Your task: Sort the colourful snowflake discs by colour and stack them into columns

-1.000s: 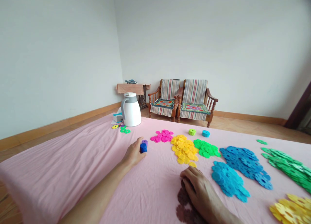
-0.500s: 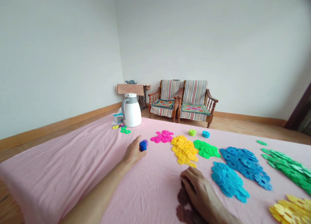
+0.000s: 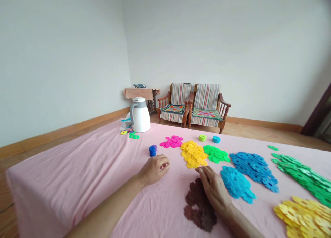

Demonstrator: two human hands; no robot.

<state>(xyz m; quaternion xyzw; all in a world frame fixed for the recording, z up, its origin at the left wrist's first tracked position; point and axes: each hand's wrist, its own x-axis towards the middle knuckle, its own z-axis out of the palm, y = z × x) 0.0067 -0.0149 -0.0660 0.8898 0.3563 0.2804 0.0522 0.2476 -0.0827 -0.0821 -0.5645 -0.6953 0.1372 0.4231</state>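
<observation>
My left hand (image 3: 155, 169) is over the pink cloth with its fingers curled in, and nothing shows in it. Just beyond it stands a short stack of dark blue flower-shaped discs (image 3: 152, 151), apart from the fingers, with a purple disc stack (image 3: 155, 147) behind. My right hand (image 3: 213, 188) rests palm down with fingers extended, along the right edge of a pile of dark brown discs (image 3: 198, 200). Its fingertips are close to the yellow disc pile (image 3: 193, 154). Right of this hand lies a light blue pile (image 3: 236, 183).
Pink, bright green (image 3: 216, 154), blue (image 3: 254, 167), dark green and yellow disc piles spread over the pink cloth (image 3: 108, 169). Small lime (image 3: 202, 137) and blue (image 3: 216, 139) stacks stand farther back. A white jug (image 3: 141, 117) is at the far left, with two wooden armchairs beyond the table.
My left hand has let go of the dark blue stack and moved right and nearer to me. My right hand has shifted slightly, and more of the brown pile shows.
</observation>
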